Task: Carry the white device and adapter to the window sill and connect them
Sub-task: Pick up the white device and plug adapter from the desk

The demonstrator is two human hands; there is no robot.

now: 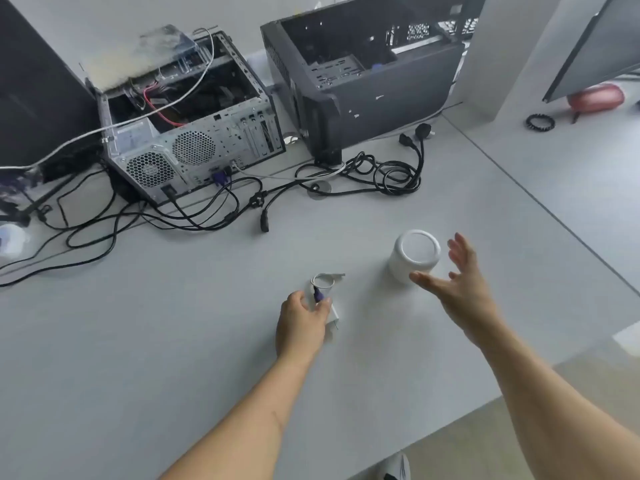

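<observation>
Your left hand (pixel 300 323) is pinched around the white adapter (pixel 327 303) at centre frame; your right hand (pixel 457 282), fingers spread wide, sits beside the round white device (pixel 414 259), holding nothing.

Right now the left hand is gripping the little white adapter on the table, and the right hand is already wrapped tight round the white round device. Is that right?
Not quite. In the head view the right hand is open, fingers spread, beside the white device, not gripping it. The left hand does hold the adapter.
</observation>
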